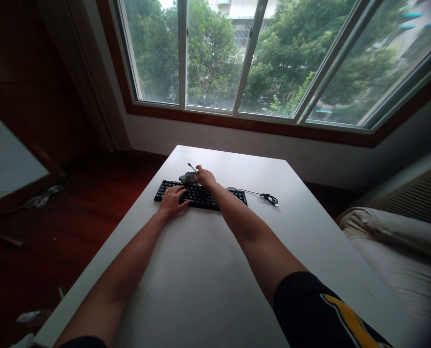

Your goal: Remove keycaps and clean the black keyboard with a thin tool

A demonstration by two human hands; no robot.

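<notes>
A black keyboard [201, 195] lies across the far middle of the white table [208, 270]. My left hand [172, 200] rests flat on its left part with fingers spread, holding nothing. My right hand [205, 177] reaches over the keyboard's back edge, its fingers pinched on a thin stick-like tool [192, 167] that points up and to the left. Just left of that hand, at the keyboard's top edge, sits a small grey lump [188, 179]; I cannot tell what it is.
The keyboard's black cable [262, 195] runs right and ends in a coiled bundle on the table. A wide window [259, 58] fills the far wall. Dark wooden floor lies to the left, a bed or cushion [393, 241] to the right.
</notes>
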